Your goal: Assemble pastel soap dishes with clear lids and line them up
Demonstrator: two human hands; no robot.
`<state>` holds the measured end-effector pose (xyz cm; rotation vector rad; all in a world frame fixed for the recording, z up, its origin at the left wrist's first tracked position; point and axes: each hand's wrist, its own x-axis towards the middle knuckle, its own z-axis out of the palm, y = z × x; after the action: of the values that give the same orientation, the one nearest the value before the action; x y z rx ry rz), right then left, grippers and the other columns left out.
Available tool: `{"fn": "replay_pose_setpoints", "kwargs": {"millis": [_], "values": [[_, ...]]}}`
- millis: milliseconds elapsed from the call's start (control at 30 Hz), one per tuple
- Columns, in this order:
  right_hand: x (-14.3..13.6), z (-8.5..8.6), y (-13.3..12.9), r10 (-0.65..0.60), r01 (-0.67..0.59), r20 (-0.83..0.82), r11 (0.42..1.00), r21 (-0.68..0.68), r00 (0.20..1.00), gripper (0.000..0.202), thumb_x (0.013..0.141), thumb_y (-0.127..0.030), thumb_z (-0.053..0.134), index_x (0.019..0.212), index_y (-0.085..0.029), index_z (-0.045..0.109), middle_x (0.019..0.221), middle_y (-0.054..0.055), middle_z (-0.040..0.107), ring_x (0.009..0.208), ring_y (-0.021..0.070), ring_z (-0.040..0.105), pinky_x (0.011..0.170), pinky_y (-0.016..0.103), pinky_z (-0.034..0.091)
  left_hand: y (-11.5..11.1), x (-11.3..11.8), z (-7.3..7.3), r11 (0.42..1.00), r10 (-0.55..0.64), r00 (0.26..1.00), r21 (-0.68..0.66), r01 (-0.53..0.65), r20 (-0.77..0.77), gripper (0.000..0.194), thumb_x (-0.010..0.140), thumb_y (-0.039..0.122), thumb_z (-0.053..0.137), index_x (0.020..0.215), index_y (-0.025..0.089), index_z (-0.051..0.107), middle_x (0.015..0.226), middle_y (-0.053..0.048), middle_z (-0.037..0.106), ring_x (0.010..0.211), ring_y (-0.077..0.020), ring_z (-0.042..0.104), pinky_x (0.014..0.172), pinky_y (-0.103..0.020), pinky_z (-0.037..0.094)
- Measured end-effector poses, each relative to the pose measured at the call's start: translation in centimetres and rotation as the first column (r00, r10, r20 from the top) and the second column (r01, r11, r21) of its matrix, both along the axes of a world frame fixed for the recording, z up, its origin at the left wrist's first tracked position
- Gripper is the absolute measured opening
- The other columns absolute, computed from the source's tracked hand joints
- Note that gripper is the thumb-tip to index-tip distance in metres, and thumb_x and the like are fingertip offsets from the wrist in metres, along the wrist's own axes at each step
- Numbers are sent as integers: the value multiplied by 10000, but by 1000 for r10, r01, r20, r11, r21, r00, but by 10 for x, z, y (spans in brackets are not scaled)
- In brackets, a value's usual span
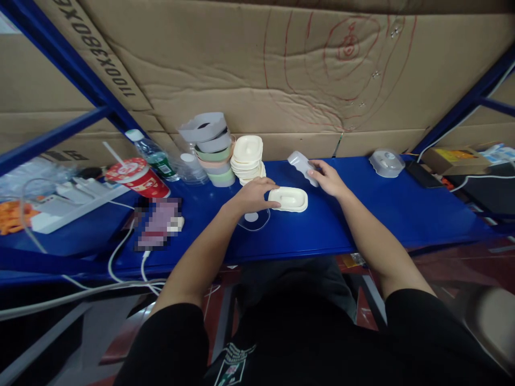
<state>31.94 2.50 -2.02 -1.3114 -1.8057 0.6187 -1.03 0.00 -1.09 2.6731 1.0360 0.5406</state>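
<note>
On the blue counter (322, 230), nearer me than the cream stack (247, 155) and to its right, the cream tray (293, 199) lies with its long axis left to right; my left hand (253, 195) is half curled at its left end, whether gripping I can't tell. My right hand (329, 178) is closed on the grey strip's (300, 162) near end, its far end slanting away leftward.

A wall of brown cardboard (209, 59) fills the top, with red drawn rings (348, 48) at upper right and black printed lettering (107, 67) at upper left. Blue metal bars (60, 53) slant down both sides. A blue tabletop (406, 209) spans the middle; reddish floor (446, 273) shows at lower right.
</note>
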Motion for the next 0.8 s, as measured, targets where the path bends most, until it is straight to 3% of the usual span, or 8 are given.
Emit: {"fn": "replay_pose_setpoints", "kwargs": {"millis": [167,433,667,800], "values": [[1,-7,4,-79,79,-2,996,-33,997,727,847,-756,726,1360,-242,710,1415,158,749,1292,387,710,1170,649,514,1,3,-6,999,-18,997,-47,14,-70,465,872,562,828,1222,256,826,1461,-127,700,1333,-347,659,1174,-506,490],[-3,-8,4,-44,45,12,998,-47,999,718,861,-731,711,1362,-217,710,1418,160,756,1277,379,721,1160,613,521,6,0,-8,992,-22,994,-123,8,-111,307,836,528,853,959,249,821,1437,-117,703,1285,-330,685,1110,-474,531],[-3,-8,4,-53,51,116,999,19,992,716,832,-682,791,1376,-224,714,1465,180,725,1334,409,687,1191,665,485,5,-20,11,959,42,978,-266,-98,-206,283,715,494,911,833,249,831,1448,-104,693,1235,-331,707,1033,-416,552],[-2,-9,3,6,-9,93,1000,24,996,756,806,-699,814,1393,-235,716,1491,171,711,1387,408,661,1212,655,478,7,-38,21,926,99,937,-314,-211,-336,324,645,514,931,805,254,821,1293,-106,769,1214,-351,704,978,-401,536]]}}
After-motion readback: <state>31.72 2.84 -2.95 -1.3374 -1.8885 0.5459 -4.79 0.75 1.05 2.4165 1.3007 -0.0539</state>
